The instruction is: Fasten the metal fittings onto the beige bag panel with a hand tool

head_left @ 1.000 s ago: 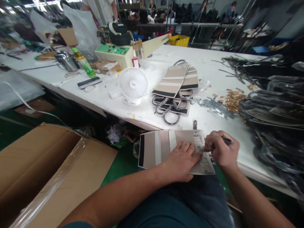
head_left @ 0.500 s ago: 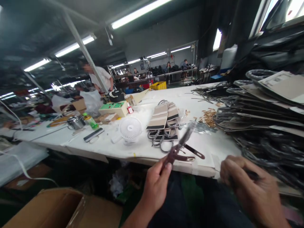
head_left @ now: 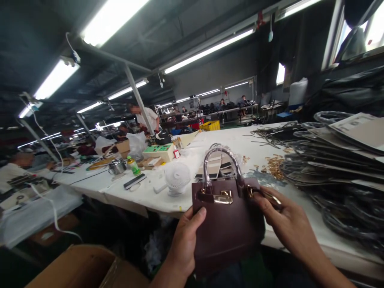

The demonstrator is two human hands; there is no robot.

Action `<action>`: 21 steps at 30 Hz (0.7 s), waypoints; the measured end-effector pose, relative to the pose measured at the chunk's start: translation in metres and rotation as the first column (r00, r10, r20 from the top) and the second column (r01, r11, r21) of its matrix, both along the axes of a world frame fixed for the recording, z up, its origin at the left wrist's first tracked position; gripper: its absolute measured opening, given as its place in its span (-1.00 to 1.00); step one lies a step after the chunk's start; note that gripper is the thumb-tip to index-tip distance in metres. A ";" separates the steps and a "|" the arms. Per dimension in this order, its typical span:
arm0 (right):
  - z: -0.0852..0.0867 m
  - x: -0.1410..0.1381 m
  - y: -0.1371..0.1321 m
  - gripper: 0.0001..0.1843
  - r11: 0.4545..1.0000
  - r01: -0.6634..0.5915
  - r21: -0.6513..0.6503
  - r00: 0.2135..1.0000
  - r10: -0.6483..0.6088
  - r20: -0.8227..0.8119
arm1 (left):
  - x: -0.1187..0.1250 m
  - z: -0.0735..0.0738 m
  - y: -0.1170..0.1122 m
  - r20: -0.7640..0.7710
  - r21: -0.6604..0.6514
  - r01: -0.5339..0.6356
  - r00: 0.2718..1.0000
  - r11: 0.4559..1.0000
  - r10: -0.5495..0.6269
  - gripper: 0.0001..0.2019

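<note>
A dark brown handbag [head_left: 228, 230] faces me upright, its front panel showing. Its arched handle [head_left: 220, 150] is wrapped in clear plastic, and a gold clasp [head_left: 223, 198] sits on a strap across the upper front. My left hand [head_left: 183, 242] grips the bag's left side, thumb on the front and fingers behind. At the upper right corner, my right hand [head_left: 286, 220] is closed on the end of the strap, where a gold metal piece [head_left: 272, 199] shows by the fingers. The right fingertips are partly hidden.
A white fan [head_left: 177, 178] stands on the white table [head_left: 153, 196], left of the bag. Striped flat pieces [head_left: 210, 168] lie behind the bag. Small gold fittings [head_left: 274, 166] and a tall stack of wrapped bag panels [head_left: 339, 148] are at right. A cardboard box [head_left: 75, 266] sits lower left.
The brown leather item in my left hand, seen narrow before, now shows as a handbag's broad front. My right hand has moved up and left from beside the table edge to the bag's strap.
</note>
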State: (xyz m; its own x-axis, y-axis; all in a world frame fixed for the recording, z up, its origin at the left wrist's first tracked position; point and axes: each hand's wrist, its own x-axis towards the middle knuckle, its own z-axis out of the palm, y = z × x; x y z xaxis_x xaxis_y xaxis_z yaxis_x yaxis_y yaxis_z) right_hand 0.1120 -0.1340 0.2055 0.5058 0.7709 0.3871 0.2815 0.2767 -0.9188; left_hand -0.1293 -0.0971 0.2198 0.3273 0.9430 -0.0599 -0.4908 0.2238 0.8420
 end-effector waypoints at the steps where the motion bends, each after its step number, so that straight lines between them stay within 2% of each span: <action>1: -0.003 0.003 -0.001 -0.40 0.999 -0.001 -0.034 1.000 0.000 -0.029 | 0.001 0.002 0.002 -0.017 0.015 0.010 1.000 1.000 -0.009 -0.50; 3: -0.011 0.008 -0.002 -0.25 0.991 -0.015 -0.131 0.993 -0.001 -0.119 | 0.002 0.006 0.006 -0.061 0.049 0.031 0.998 0.998 -0.028 -0.49; 6: -0.021 0.012 -0.001 -0.20 0.972 -0.048 -0.231 0.970 -0.010 -0.243 | 0.004 0.011 0.014 -0.174 0.179 0.028 0.985 0.983 0.004 -0.49; 10: -0.022 0.011 0.003 -0.18 0.966 -0.082 -0.244 0.947 -0.001 -0.322 | 0.006 0.015 0.025 -0.389 0.472 -0.004 0.896 0.881 0.213 -0.53; 12: -0.020 0.008 0.005 -0.18 0.964 -0.108 -0.242 0.939 0.019 -0.343 | 0.006 0.014 0.029 -0.423 0.541 0.002 0.865 0.841 0.270 -0.53; 16: -0.020 0.007 0.007 -0.20 0.955 -0.146 -0.258 0.922 0.037 -0.385 | 0.005 0.010 0.032 -0.393 0.541 -0.008 0.882 0.841 0.261 -0.53; 18: -0.023 0.008 0.007 -0.22 0.952 -0.153 -0.264 0.911 0.032 -0.410 | 0.006 0.006 0.032 -0.351 0.493 -0.060 0.900 0.868 0.261 -0.51; 21: -0.028 0.009 0.008 -0.25 0.949 -0.172 -0.264 0.890 0.034 -0.455 | 0.009 -0.001 0.030 -0.288 0.331 -0.138 0.927 0.934 0.239 -0.45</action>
